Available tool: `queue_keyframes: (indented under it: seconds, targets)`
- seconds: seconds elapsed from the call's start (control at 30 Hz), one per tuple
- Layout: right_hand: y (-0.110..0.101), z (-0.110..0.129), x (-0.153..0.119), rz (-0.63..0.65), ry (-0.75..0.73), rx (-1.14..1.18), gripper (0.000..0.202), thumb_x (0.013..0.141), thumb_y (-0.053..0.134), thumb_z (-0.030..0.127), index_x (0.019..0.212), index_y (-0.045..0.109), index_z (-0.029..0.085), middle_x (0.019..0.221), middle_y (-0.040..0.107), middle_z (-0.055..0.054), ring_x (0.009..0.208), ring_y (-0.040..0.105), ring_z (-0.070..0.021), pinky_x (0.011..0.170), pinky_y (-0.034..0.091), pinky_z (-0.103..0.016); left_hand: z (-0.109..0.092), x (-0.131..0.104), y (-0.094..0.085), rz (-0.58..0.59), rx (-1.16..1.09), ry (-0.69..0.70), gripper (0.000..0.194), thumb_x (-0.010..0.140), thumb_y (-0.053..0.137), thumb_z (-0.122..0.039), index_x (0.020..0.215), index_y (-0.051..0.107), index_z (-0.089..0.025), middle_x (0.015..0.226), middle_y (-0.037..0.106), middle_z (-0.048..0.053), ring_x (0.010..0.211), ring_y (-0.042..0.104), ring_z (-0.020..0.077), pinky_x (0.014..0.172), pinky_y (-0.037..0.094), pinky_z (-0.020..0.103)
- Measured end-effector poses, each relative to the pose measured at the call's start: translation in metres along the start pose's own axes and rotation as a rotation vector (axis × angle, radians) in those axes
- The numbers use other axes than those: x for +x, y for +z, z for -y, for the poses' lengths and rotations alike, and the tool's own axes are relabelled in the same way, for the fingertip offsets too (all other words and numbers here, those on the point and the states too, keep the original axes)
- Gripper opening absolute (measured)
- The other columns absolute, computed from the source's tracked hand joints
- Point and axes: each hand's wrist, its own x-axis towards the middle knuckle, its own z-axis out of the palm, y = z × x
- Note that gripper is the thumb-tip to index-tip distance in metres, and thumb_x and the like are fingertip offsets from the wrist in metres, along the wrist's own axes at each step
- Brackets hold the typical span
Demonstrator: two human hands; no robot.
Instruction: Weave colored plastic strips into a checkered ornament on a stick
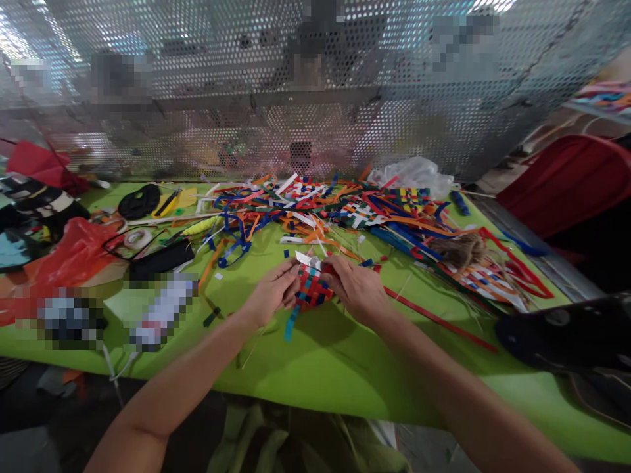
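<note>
A small woven piece (pixel 314 289) of red, blue and orange strips is held between my two hands above the green table (pixel 296 368). My left hand (pixel 276 289) grips its left side, fingers closed. On the right, my right hand (pixel 357 286) pinches at the upper right edge of the piece. A white strip (pixel 306 260) sticks out along its top, between the hands. From the lower left corner hangs a teal strip (pixel 291 323). The fingertips partly hide the weave's edges.
Behind the hands lies a heap of coloured strips (pixel 276 197), with a clear plastic bag (pixel 411 175) at its back. Twine (pixel 461 249) and a long red strip (pixel 444 320) are on the right. A red plastic bag (pixel 79 253) and black case (pixel 162 260) lie left. Perforated metal (pixel 197 131) stands behind.
</note>
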Motion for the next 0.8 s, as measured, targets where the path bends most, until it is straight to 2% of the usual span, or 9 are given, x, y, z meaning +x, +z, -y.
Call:
queue_keyframes:
  seconds: [0.27, 0.4, 0.8]
  targets:
    - [0.0, -0.005, 0.005, -0.011, -0.024, -0.144, 0.044, 0.101, 0.026, 0.042, 0.109, 0.059, 0.016, 0.09, 0.069, -0.01, 0.069, 0.057, -0.0184, 0.056, 0.026, -0.029, -0.001, -0.003, 0.003, -0.017, -0.079, -0.044, 0.031, 0.084, 0.064, -0.04, 0.103, 0.058, -0.017, 0.046, 0.031, -0.012, 0.036, 0.019, 0.003, 0.038, 0.018, 0.016]
    - [0.003, -0.012, 0.007, -0.028, -0.036, -0.184, 0.046, 0.101, 0.025, 0.044, 0.111, 0.06, 0.016, 0.091, 0.068, -0.011, 0.071, 0.057, -0.0188, 0.057, 0.027, -0.029, -0.002, -0.001, 0.003, -0.031, -0.118, -0.068, 0.032, 0.085, 0.064, -0.036, 0.11, 0.056, -0.017, 0.045, 0.029, -0.012, 0.035, 0.017, 0.0031, 0.038, 0.015, 0.016]
    - [0.006, -0.022, 0.012, -0.011, -0.017, -0.151, 0.051, 0.101, 0.021, 0.048, 0.113, 0.06, 0.018, 0.092, 0.069, -0.011, 0.073, 0.057, -0.02, 0.055, 0.027, -0.029, -0.01, 0.002, 0.001, -0.04, -0.171, -0.161, 0.028, 0.086, 0.061, -0.029, 0.11, 0.055, -0.016, 0.046, 0.027, -0.012, 0.034, 0.015, 0.0031, 0.035, 0.012, 0.015]
